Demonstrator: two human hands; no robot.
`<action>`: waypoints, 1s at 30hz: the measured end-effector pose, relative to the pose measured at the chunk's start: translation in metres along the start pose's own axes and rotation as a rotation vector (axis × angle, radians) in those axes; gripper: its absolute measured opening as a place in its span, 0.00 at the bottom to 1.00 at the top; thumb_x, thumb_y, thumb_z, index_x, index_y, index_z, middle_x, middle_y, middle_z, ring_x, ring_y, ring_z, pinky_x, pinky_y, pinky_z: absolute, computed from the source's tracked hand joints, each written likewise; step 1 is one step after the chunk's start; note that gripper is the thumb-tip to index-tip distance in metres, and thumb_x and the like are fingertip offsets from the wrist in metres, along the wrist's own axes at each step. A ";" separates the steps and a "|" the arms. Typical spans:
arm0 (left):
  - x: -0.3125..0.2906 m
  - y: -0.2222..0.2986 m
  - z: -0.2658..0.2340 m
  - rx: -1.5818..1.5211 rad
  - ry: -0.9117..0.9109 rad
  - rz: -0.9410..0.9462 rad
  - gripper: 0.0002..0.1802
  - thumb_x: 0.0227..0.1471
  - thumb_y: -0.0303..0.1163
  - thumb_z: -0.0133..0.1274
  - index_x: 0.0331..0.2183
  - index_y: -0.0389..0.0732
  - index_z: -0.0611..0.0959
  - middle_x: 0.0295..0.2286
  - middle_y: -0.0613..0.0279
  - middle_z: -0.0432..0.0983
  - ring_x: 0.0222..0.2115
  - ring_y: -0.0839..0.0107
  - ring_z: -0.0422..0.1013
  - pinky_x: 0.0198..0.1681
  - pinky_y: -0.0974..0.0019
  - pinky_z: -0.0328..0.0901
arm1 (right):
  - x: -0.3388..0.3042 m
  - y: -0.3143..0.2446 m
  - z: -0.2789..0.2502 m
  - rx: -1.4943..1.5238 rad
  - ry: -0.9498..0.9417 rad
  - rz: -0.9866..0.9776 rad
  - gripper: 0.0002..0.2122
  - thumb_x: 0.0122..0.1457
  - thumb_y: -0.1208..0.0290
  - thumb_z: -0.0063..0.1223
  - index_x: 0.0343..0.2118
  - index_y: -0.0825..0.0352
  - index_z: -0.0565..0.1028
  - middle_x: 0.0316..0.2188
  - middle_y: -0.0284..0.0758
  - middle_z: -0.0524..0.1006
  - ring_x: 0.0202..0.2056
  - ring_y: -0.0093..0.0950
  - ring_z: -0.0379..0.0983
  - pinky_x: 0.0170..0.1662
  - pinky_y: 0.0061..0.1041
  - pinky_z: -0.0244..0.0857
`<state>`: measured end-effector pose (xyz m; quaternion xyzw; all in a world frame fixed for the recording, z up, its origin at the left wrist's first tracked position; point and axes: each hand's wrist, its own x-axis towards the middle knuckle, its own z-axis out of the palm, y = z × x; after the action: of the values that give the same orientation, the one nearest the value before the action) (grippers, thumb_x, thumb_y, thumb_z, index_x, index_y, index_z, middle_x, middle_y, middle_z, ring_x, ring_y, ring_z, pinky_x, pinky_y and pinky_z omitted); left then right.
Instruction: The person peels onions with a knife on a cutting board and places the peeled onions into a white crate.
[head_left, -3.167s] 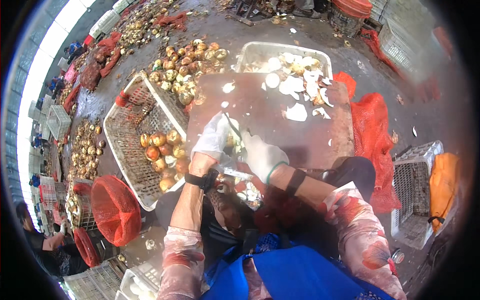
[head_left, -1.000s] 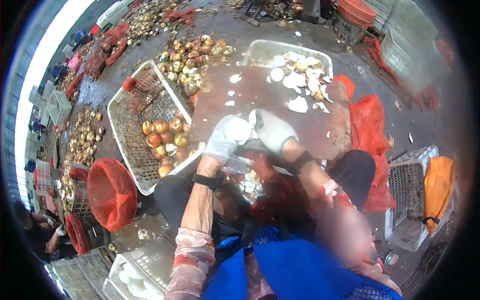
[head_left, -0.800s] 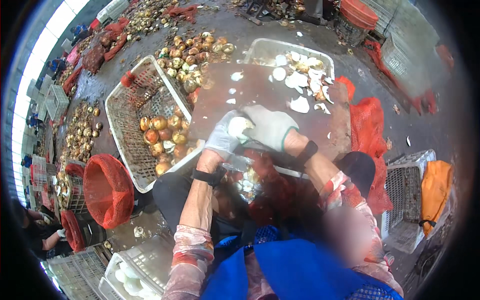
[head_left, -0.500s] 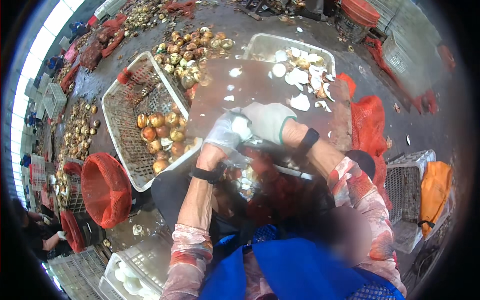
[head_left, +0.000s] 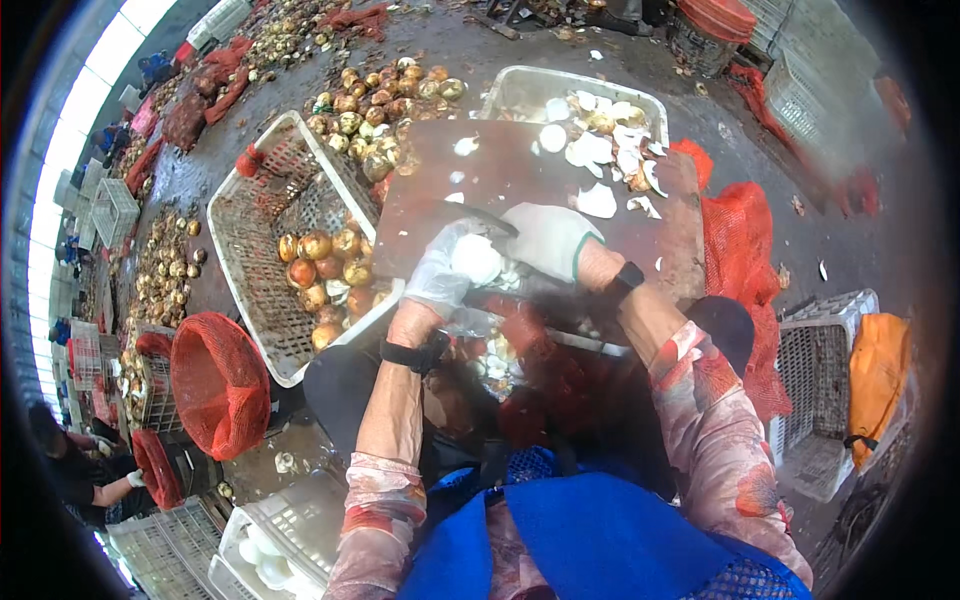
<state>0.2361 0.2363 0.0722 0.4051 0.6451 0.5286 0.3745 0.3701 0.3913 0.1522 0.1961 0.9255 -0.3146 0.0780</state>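
My left hand (head_left: 440, 268), in a pale glove, is closed around a peeled white onion (head_left: 476, 259) at the near edge of a brown board (head_left: 430, 160). In my gloved right hand (head_left: 548, 240) is a knife (head_left: 490, 219); its dark blade points left, just above the onion. The handle is hidden in my fist. White peelings (head_left: 597, 201) and scraps lie on the far right of the board. Below my hands, more pale scraps (head_left: 497, 362) show between my knees.
Left of the board stands a white crate (head_left: 236, 250) with unpeeled onions (head_left: 316, 244). A second crate (head_left: 505, 90) is behind the board. Red mesh bags (head_left: 740, 260) hang at right. A red mesh-lined tub (head_left: 215, 385) and a crate of peeled onions (head_left: 265, 560) are at lower left.
My right hand has shifted a little right, away from the onion, and the knife blade now shows. My left hand has turned, so more of the onion is visible.
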 end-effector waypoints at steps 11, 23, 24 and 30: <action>0.002 0.013 0.001 -0.053 0.136 -0.123 0.22 0.48 0.23 0.57 0.47 0.38 0.75 0.38 0.62 0.78 0.39 0.73 0.72 0.43 0.70 0.67 | -0.042 0.002 0.065 -0.164 0.479 -0.215 0.08 0.55 0.67 0.51 0.36 0.62 0.73 0.32 0.41 0.76 0.32 0.41 0.77 0.32 0.39 0.71; 0.003 0.025 0.014 0.260 0.204 -0.036 0.18 0.47 0.25 0.54 0.43 0.35 0.76 0.36 0.55 0.79 0.38 0.69 0.75 0.42 0.66 0.69 | -0.047 0.004 0.068 -0.344 0.494 -0.115 0.14 0.55 0.71 0.50 0.45 0.63 0.72 0.28 0.37 0.76 0.26 0.35 0.78 0.25 0.34 0.71; 0.004 0.025 0.014 0.264 0.207 0.024 0.16 0.47 0.24 0.54 0.41 0.35 0.76 0.35 0.56 0.79 0.37 0.69 0.75 0.41 0.66 0.69 | -0.046 0.005 0.071 -0.337 0.466 -0.100 0.16 0.55 0.72 0.50 0.48 0.63 0.71 0.29 0.37 0.76 0.26 0.36 0.77 0.26 0.35 0.71; 0.002 0.048 0.031 0.126 0.210 -0.074 0.09 0.49 0.27 0.54 0.36 0.36 0.78 0.31 0.57 0.78 0.31 0.67 0.73 0.38 0.65 0.68 | -0.035 0.015 0.073 -0.269 0.367 -0.033 0.21 0.56 0.71 0.48 0.54 0.65 0.65 0.32 0.41 0.76 0.30 0.39 0.78 0.31 0.39 0.72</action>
<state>0.2698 0.2549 0.1146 0.3465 0.7270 0.5124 0.2980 0.4099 0.3463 0.0959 0.2225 0.9609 -0.1487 -0.0715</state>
